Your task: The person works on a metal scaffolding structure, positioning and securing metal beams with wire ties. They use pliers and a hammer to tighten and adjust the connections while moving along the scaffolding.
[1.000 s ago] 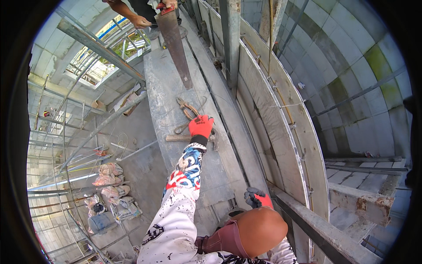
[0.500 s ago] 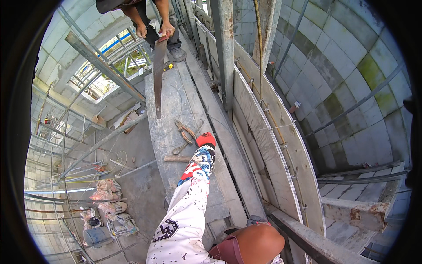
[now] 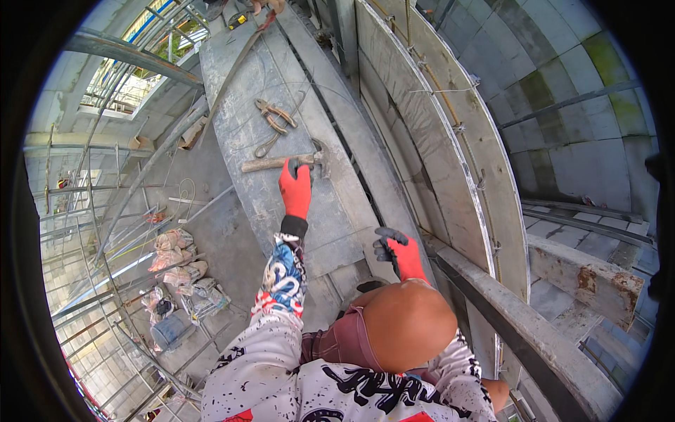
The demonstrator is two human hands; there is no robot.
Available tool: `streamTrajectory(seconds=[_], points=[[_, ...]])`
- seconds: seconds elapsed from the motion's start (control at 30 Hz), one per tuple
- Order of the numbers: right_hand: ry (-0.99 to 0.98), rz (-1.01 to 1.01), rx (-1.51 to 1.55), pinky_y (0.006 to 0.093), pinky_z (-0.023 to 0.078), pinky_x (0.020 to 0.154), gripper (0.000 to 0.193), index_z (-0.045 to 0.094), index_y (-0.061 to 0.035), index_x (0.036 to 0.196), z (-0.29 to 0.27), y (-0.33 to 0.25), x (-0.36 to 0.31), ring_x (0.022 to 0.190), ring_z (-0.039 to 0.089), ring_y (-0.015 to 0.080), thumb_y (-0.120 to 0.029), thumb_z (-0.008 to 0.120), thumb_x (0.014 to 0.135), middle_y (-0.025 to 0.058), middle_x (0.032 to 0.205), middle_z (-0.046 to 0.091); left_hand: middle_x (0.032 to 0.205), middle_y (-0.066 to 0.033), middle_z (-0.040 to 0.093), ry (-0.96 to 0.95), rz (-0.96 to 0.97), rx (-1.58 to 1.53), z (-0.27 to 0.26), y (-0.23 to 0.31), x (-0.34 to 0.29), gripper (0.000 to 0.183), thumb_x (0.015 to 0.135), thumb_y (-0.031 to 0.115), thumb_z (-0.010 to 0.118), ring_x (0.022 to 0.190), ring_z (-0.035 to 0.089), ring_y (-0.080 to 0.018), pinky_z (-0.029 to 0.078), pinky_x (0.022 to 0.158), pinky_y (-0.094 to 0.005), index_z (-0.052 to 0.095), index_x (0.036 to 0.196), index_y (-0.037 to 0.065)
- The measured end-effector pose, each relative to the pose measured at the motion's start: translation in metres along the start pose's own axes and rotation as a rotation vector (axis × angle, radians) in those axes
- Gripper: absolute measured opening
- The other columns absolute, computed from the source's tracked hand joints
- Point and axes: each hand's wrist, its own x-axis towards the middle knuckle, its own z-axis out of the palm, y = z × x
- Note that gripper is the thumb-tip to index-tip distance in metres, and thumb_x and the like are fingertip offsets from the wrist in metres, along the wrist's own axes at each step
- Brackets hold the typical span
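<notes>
A claw hammer (image 3: 264,164) with a wooden handle lies across the grey platform (image 3: 316,243). My left hand (image 3: 296,188), in a red glove with dark fingertips, is closed on its handle close to the metal head. My right hand (image 3: 399,252) is beside my bent knee, in a matching glove, its fingers apart and holding nothing. Just beyond the hammer lie a pair of pliers (image 3: 275,116) with worn handles and a loop of wire (image 3: 266,146). At the far end, a co-worker's hand (image 3: 269,5) holds the red grip of a handsaw (image 3: 239,70).
A yellow and black tape measure (image 3: 238,20) sits at the far end of the platform. Upright panels (image 3: 429,162) with tie wires stand along the right side. Metal scaffold poles (image 3: 133,56) cross the left, above a lower floor with several filled sacks (image 3: 184,260).
My left hand has drawn back from beside the pliers to the hammer's handle. My right hand has come into view. The view has shifted, and the saw now appears farther up and tilted.
</notes>
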Motion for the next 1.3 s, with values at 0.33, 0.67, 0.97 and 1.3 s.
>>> streamTrajectory(seconds=[0.33, 0.67, 0.97, 1.3], points=[[-0.099, -0.128, -0.605, 0.0278, 0.055, 0.068, 0.027, 0.072, -0.0011, 0.117, 0.102, 0.024, 0.117, 0.075, 0.065, 0.0114, -0.010, 0.060, 0.095, 0.0035, 0.092, 0.073, 0.082, -0.0071, 0.069, 0.189, -0.252, -0.087, -0.043, -0.118, -0.109, 0.007, 0.094, 0.008, 0.059, 0.058, 0.061, -0.0120, 0.049, 0.053, -0.0277, 0.059, 0.098, 0.004], [-0.020, -0.113, -0.114, 0.0297, 0.055, 0.063, 0.029, 0.069, -0.0020, 0.123, 0.062, 0.036, 0.133, 0.069, 0.067, 0.0138, -0.010, 0.059, 0.097, 0.0048, 0.093, 0.073, 0.082, -0.0088, 0.070, 0.191, -0.301, -0.089, -0.043, -0.114, -0.105, 0.010, 0.094, 0.008, 0.059, 0.057, 0.063, -0.0141, 0.052, 0.053, -0.0277, 0.062, 0.100, 0.001], [-0.103, 0.022, -0.437, 0.0305, 0.052, 0.060, 0.021, 0.072, 0.0001, 0.106, 0.081, 0.012, 0.109, 0.064, 0.063, 0.0125, -0.016, 0.062, 0.097, 0.0050, 0.080, 0.072, 0.085, -0.0086, 0.071, 0.155, -0.405, -0.183, -0.049, -0.114, -0.105, 0.015, 0.094, 0.009, 0.060, 0.064, 0.065, -0.0143, 0.051, 0.053, -0.0274, 0.064, 0.107, 0.002], [-0.289, -0.100, -1.031, 0.0381, 0.055, 0.069, 0.033, 0.074, 0.0000, 0.101, 0.060, 0.017, 0.098, 0.071, 0.070, 0.0241, -0.031, 0.065, 0.096, 0.0141, 0.079, 0.073, 0.091, -0.0195, 0.070, -0.186, 0.306, 0.424, -0.037, -0.036, -0.130, 0.026, 0.090, 0.013, 0.063, 0.083, 0.071, -0.0357, 0.055, 0.075, -0.0404, 0.063, 0.113, 0.001]])
